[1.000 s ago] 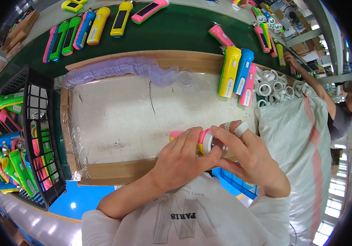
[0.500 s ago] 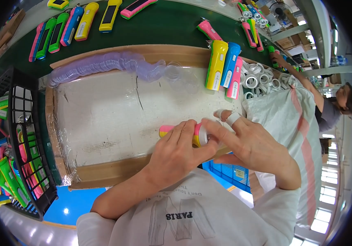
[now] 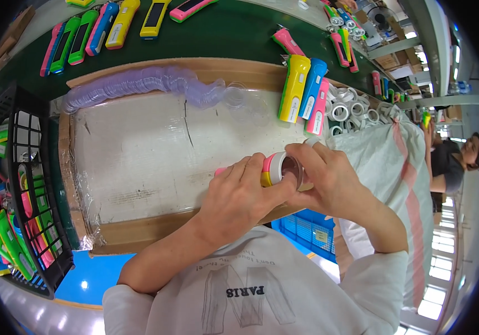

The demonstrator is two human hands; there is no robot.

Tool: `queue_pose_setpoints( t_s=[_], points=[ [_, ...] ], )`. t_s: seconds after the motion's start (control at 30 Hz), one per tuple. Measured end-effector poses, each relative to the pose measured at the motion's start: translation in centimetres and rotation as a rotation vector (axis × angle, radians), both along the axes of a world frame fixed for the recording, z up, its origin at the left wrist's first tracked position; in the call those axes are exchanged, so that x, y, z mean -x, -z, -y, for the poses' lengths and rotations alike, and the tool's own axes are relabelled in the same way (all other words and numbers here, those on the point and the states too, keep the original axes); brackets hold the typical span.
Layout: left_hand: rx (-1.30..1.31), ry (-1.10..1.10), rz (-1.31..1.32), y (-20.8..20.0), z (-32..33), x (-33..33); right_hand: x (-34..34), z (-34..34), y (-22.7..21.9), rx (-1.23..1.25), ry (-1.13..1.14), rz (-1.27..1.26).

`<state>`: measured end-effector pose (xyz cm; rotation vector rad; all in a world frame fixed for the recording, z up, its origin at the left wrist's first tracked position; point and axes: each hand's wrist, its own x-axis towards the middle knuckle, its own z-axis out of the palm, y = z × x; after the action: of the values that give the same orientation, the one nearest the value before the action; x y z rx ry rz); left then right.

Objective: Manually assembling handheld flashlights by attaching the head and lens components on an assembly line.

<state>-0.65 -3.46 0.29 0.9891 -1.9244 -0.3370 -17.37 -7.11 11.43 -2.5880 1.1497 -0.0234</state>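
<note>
Near the worktop's [image 3: 139,162] near right edge, the left hand [image 3: 238,200] is wrapped around a pink-and-yellow flashlight [image 3: 273,169]. The right hand [image 3: 329,181] curls its fingers over the flashlight's front end, just near three finished flashlights [image 3: 305,95].

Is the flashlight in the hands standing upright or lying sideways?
Sideways: the flashlight is held level over the work board, left hand around its body, right hand at its round front end.

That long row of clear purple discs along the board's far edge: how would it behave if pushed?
The row of discs looks loosely stacked on edge and already curves, so it would probably bend or topple. The discs seem thin and light, likely sliding easily on the taped board.
</note>
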Motion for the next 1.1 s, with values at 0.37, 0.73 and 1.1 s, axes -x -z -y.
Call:
queue_pose_setpoints(
  t_s=[0.37, 0.73, 1.1],
  points=[
    [-0.027, 0.041, -0.047, 0.2, -0.2, 0.3, 0.6, -0.8, 0.8, 0.059, 0.012, -0.007],
    [0.041, 0.032, -0.031, 0.1, -0.3, 0.8, 1.0, -1.2, -0.4, -0.175, 0.095, -0.142],
    [0.041, 0.002, -0.005, 0.3, -0.8, 0.6, 0.9, -1.3, -0.2, -0.108, 0.08, -0.035]
  ],
)
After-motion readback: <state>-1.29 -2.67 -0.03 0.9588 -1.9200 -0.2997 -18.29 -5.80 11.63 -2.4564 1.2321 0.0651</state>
